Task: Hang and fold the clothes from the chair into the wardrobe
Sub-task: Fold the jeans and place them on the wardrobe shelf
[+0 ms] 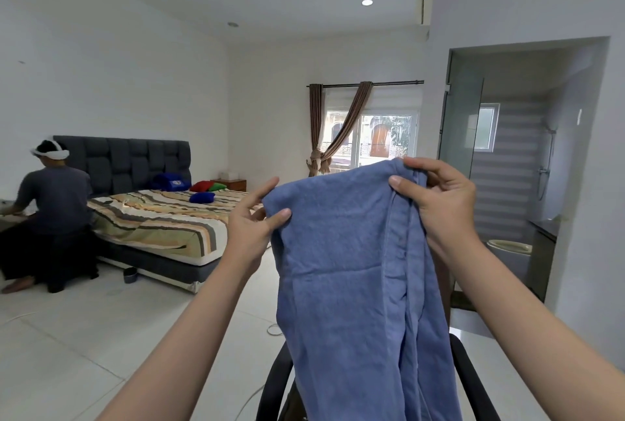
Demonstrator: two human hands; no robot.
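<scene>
Bright, even daylight enters from the window (370, 136), helped by a ceiling downlight (367, 2). Shadows are soft. Wide-angle distortion bends the edges; distant detail looks slightly soft.

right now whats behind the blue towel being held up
Behind the blue terry towel, black chair armrests show at its edges; the seat and anything on it are covered.

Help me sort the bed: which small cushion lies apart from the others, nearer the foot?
The blue cushion, alone on the striped bedsheet. The red cushion and green cushion touch, closer to the headboard.
</scene>
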